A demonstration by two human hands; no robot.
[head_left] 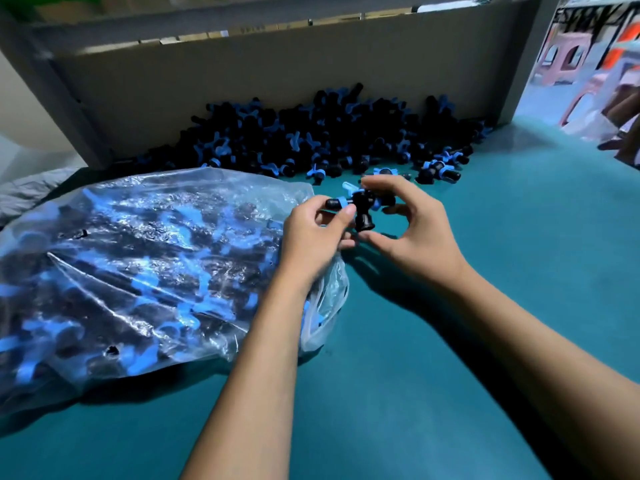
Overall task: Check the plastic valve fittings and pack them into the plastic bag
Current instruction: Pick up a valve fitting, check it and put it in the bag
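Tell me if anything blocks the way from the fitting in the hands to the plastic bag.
Nothing visible does. The valve fitting is held by the left hand and right hand just off the right edge of the plastic bag. The bag's opening cannot be made out; the left forearm lies over that edge.

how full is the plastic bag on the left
Well filled: the plastic bag bulges with black and blue valve fittings pressed against its clear film from end to end.

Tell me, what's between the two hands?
A black and blue valve fitting. The left hand pinches one end and the right hand holds the other, above the green table, in the head view.
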